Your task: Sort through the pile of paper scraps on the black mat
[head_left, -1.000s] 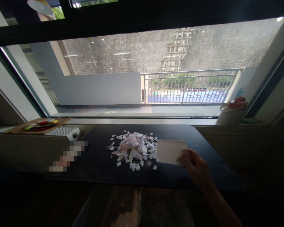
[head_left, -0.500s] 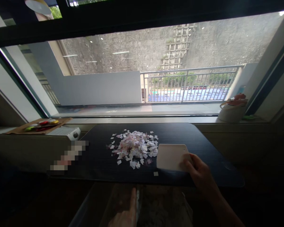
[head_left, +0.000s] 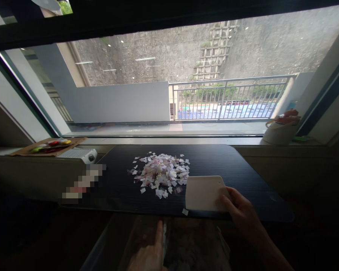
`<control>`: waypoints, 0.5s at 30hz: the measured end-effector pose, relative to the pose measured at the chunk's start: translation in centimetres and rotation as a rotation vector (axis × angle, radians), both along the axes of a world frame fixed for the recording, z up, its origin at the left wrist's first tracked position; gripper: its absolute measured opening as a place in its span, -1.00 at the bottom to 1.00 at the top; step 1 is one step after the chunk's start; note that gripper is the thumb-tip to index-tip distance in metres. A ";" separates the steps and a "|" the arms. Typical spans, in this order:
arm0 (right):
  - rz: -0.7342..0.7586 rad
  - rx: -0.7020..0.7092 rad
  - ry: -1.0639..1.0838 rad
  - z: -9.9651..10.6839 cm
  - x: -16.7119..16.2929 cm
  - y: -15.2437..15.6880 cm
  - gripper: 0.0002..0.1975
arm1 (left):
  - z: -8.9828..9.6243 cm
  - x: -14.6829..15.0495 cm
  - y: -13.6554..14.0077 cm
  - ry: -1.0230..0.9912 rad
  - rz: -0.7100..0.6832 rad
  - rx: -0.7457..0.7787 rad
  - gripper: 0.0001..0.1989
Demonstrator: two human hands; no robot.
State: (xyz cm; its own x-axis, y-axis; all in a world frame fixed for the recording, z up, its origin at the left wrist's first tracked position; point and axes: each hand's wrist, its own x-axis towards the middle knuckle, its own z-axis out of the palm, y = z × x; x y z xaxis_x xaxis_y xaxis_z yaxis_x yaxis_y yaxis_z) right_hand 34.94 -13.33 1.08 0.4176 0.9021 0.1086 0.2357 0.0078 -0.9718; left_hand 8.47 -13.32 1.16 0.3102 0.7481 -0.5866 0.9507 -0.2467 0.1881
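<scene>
My right hand (head_left: 238, 207) grips the right end of a flat white plastic scraper (head_left: 203, 192), a small hole near its corner. The scraper lies low over the dark table (head_left: 214, 160), its left edge beside a pile of small paper scraps (head_left: 161, 173), mostly white with some pinkish ones. One loose paper scrap (head_left: 185, 212) is by the scraper's lower left corner, at the table's near edge. Below that edge, in shadow, hangs a clear plastic bag (head_left: 194, 244). My left hand (head_left: 148, 254) holds the bag, index finger pointing up along it, other fingers curled.
A wide window with a sill (head_left: 172, 140) runs behind the table. A white pot (head_left: 279, 131) stands on the sill at right. To the left are a white ridged box with a knob (head_left: 84, 154) and a brown board (head_left: 28, 146) bearing colourful items.
My right hand has drawn the scraper slightly toward me. The loose scrap has shifted toward the near edge. My left hand stays almost still, and the view has tilted slightly.
</scene>
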 end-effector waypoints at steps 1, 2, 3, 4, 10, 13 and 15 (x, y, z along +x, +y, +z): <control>0.004 -0.001 -0.003 0.0 -0.1 -0.1 -0.68 | 0.0 0.0 0.0 -0.002 0.001 0.006 -0.08; 0.004 0.003 -0.005 0.1 -0.2 -0.3 -0.67 | 0.1 0.1 0.0 -0.003 0.004 0.010 -0.08; 0.008 0.004 -0.010 0.2 -0.3 -0.5 -0.67 | 0.1 0.1 0.0 -0.002 0.007 0.010 -0.09; 0.012 0.005 -0.017 0.3 -0.4 -0.7 -0.66 | 0.2 0.2 0.1 0.002 0.010 0.003 -0.09; -0.049 0.039 -0.099 0.7 -0.8 -1.2 -0.68 | -0.3 -0.3 -0.2 -0.015 0.001 0.030 -0.11; -0.080 0.047 -0.131 0.7 -1.1 -1.3 -0.71 | -1.4 -1.2 -1.2 -0.018 -0.022 0.096 -0.15; -0.081 0.041 -0.128 0.6 -1.3 -1.4 -0.69 | -1.9 -2.0 -2.4 -0.007 -0.043 0.161 -0.25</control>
